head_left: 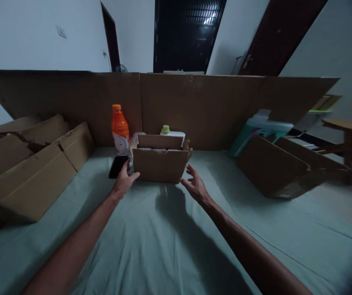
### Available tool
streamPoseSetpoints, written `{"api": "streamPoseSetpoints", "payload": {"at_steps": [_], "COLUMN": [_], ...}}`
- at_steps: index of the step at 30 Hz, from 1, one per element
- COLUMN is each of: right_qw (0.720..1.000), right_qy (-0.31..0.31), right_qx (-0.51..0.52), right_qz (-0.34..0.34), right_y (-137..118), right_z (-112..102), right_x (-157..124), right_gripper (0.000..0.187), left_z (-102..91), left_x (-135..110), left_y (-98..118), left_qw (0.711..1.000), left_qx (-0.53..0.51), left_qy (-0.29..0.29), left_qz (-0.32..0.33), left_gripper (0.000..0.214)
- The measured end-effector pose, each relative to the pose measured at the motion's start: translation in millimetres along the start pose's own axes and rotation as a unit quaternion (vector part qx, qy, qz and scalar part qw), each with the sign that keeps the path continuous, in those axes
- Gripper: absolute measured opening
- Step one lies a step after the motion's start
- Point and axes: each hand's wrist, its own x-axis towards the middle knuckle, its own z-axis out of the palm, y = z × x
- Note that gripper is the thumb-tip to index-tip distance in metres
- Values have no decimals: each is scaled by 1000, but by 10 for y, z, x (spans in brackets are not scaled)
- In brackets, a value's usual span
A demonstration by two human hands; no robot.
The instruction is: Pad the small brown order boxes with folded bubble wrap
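Note:
A small open cardboard box [160, 164] stands in the middle of a surface covered with pale green cloth [163, 237]. My left hand [124, 180] is at the box's lower left corner, thumb against its front, fingers spread. My right hand [196, 184] hovers open just right of the box, fingers apart, holding nothing. A black phone [118, 166] lies flat beside my left hand. Behind the box stand an orange bottle [120, 129] and a white bottle with a green cap [172, 132].
A tall cardboard wall [206, 106] runs along the back. Large opened cartons [31, 168] sit at the left; another carton [283, 168] lies tilted at the right with a teal and white package [260, 127] behind it. A wooden bench [350, 135] stands far right.

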Motion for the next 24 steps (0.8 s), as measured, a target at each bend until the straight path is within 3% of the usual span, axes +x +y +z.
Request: {"api": "streamPoseSetpoints", "payload": {"at_steps": [3,6,9,13,15,17,20,24], "right_qw": [1000,1000,1000,992,984,975,969,972], "right_qy": [-9,-8,-3,-16,-8,-3,1,-17], "right_qx": [19,30,5,-101,-157,-202,-237,-224], "right_qz": [-1,-5,-28,-67,-87,-86,-69,-73], "right_y": [-81,-173,-279,-394,-434,-461,-468,-419], "right_z": [206,215,90,-171,-315,-442,-553,-544], "right_x": [186,-5,-576,-1617,-2055,-2349,-2530,-2523], "right_gripper": [65,62,59,50,45,36,27,25], "left_z": [204,222,27,-344,-522,-681,-843,-862], "left_x": [153,-82,-656,-1713,-2178,-2491,-2648,-2574], "left_y": [-27,-10,-1,-29,-22,1,17,-31], "left_qw": [1000,999,999,999,995,985,965,961], "left_qx": [-17,-22,-7,13,62,136,229,253], "left_qy": [-18,-24,-43,-30,-15,-4,-8,-22], "left_qz": [9,10,7,-41,-75,-105,-127,-111], "left_gripper": [69,67,63,57,52,47,44,44]}}
